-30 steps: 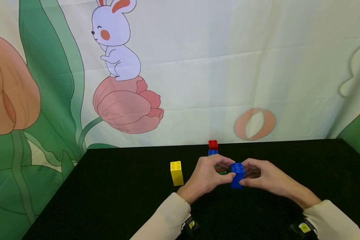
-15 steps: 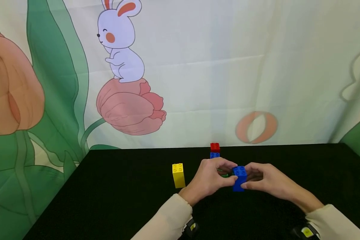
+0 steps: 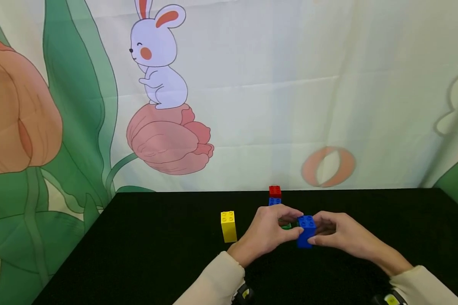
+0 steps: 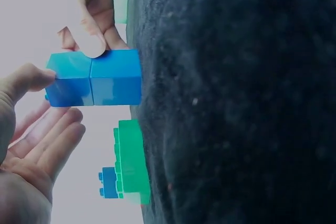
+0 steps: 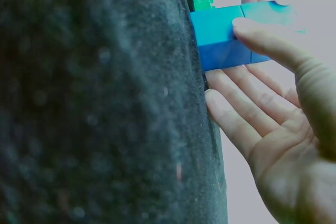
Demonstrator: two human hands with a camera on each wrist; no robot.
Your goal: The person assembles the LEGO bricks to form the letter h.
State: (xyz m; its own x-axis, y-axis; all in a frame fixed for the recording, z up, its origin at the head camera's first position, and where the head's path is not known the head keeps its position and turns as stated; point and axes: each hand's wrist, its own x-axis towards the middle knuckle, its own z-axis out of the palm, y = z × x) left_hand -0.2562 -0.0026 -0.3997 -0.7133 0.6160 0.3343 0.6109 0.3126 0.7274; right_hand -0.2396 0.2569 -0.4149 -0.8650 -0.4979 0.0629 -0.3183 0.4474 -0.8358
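Note:
Two blue toy bricks, one on top of the other, stand upright on the black tabletop between my hands. My left hand [image 3: 267,228] pinches the upper blue brick [image 4: 71,85], thumb on the near side and fingers behind. From the right, my right hand [image 3: 341,235] grips the lower blue brick [image 5: 215,27], its thumb pressed close to the seam. The two bricks meet along a thin, straight line. Past my left hand, partly hidden by it, is a green brick [image 4: 131,156].
A tall yellow block [image 3: 229,226] stands left of my left wrist. Behind that hand, a red brick [image 3: 275,191] and a blue brick [image 3: 275,201] show near the table's back edge. A printed curtain [image 3: 244,118] hangs behind the black table [image 3: 156,245].
The whole scene has shifted slightly down and to the right in the head view. Both hands keep the same hold on the stacked blue bricks.

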